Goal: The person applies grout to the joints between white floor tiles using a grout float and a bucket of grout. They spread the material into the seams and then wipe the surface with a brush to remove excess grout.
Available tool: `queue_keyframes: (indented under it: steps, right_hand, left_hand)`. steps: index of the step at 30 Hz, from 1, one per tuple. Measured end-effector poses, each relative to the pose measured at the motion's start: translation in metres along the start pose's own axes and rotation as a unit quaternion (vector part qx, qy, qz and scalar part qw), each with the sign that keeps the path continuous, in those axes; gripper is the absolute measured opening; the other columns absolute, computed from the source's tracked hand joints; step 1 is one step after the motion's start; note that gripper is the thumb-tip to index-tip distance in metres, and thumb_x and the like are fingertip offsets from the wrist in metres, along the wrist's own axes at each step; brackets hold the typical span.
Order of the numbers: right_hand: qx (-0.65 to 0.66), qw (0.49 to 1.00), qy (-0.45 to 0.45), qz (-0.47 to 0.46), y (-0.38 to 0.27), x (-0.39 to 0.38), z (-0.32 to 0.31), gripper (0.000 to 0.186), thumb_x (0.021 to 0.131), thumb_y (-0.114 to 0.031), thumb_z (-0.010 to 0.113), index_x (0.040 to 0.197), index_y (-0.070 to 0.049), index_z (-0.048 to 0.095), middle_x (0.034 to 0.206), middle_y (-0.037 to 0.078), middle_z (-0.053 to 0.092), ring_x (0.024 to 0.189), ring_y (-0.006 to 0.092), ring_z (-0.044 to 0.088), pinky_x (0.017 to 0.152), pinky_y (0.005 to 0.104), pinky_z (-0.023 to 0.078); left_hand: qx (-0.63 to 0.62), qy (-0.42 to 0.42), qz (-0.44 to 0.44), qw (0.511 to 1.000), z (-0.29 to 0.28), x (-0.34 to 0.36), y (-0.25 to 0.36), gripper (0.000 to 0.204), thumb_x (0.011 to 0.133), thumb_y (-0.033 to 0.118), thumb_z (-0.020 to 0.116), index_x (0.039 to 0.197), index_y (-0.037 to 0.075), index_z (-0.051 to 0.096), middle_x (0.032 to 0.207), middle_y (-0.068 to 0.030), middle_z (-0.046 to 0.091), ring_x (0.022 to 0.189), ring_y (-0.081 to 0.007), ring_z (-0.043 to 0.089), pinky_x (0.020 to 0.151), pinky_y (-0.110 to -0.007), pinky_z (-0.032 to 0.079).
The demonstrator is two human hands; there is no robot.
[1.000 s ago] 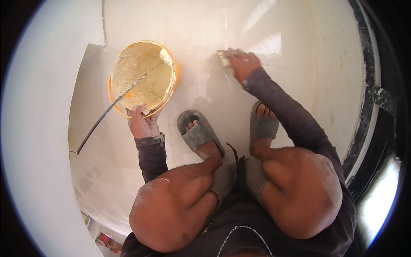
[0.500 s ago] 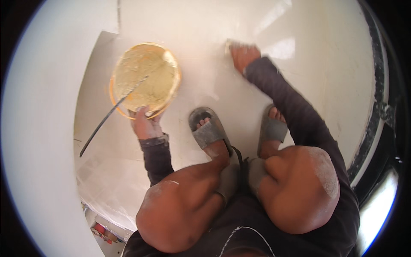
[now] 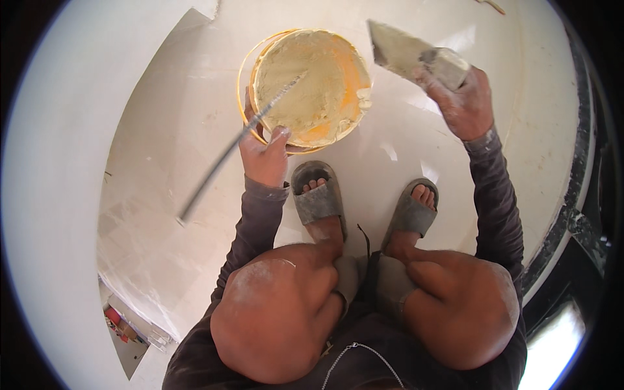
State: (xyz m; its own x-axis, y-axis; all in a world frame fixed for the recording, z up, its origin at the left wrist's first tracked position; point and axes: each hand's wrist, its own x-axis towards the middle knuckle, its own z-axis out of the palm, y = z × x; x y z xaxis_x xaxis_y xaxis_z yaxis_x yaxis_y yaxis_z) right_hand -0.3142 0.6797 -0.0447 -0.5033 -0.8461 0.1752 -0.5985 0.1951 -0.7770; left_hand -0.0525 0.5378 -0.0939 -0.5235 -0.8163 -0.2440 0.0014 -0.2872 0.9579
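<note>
My left hand [image 3: 266,159] grips the near-left side of a yellow bucket [image 3: 351,81], its thumb at the rim. Pale cream paste [image 3: 305,55] coats the inside, and the bucket is tilted so its mouth faces me. A thin dark rod [image 3: 224,156] leans out of the paste over my left wrist. Right of the bucket, my right hand [image 3: 469,104] is closed around the pale handle of a wide, paste-smeared putty knife [image 3: 398,52]. Its blade points left toward the bucket, apart from the rim.
My sandalled feet [image 3: 318,195] stand on a glossy pale floor [image 3: 175,130]. A white surface [image 3: 65,162] curves along the left. A dark strip [image 3: 578,149] edges the floor on the right. Small red items [image 3: 117,318] lie at lower left, and a thin object [image 3: 492,6] at the far edge.
The bucket has moved right and farther away with my left hand. My right hand has come up off the floor and moved right, bringing the putty knife into clear view.
</note>
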Motion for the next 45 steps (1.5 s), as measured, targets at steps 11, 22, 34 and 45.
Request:
queue_keyframes:
  steps: [11,22,34,45]
  right_hand:
    - [-0.184,0.978,-0.082,0.054,0.006,-0.017,0.029,0.025,0.078,-0.018,0.066,0.093,0.002,0.063,0.070,0.020,0.061,0.062,0.0344,0.060,0.059,0.0362,0.049]
    - [0.244,0.897,-0.081,0.360,0.005,-0.064,0.055,0.023,0.080,-0.008,0.059,0.097,0.007,0.059,0.082,0.014,0.065,0.057,0.0184,0.065,0.047,0.0278,0.053]
    - [0.519,0.690,-0.088,0.497,-0.014,-0.077,0.067,0.031,0.086,-0.015,0.056,0.112,0.001,0.050,0.083,0.016,0.063,0.058,0.0195,0.063,0.039,0.0222,0.047]
    - [0.567,0.740,0.015,0.361,-0.021,-0.049,0.018,0.031,0.092,-0.024,0.045,0.113,-0.001,0.046,0.084,0.020,0.061,0.057,0.0243,0.060,0.040,0.0249,0.046]
  left_hand:
    - [0.194,0.013,-0.014,0.981,0.026,-0.009,-0.007,0.051,0.073,0.001,0.053,0.123,-0.005,0.044,0.091,-0.0132,0.063,0.078,-0.0185,0.062,0.069,-0.029,0.050]
    - [0.232,-0.033,0.073,0.969,0.038,-0.013,-0.012,0.061,0.072,0.001,0.051,0.131,-0.006,0.034,0.108,-0.0154,0.057,0.097,-0.0202,0.056,0.087,-0.029,0.044]
    - [0.172,-0.001,0.021,0.985,0.043,-0.007,-0.016,0.062,0.075,0.003,0.052,0.134,-0.003,0.034,0.100,-0.0166,0.059,0.086,-0.0226,0.061,0.076,-0.031,0.049]
    - [-0.058,-0.024,-0.153,0.986,0.021,-0.004,-0.024,0.057,0.080,0.004,0.051,0.135,0.004,0.034,0.115,-0.0142,0.053,0.096,-0.0225,0.062,0.067,-0.036,0.060]
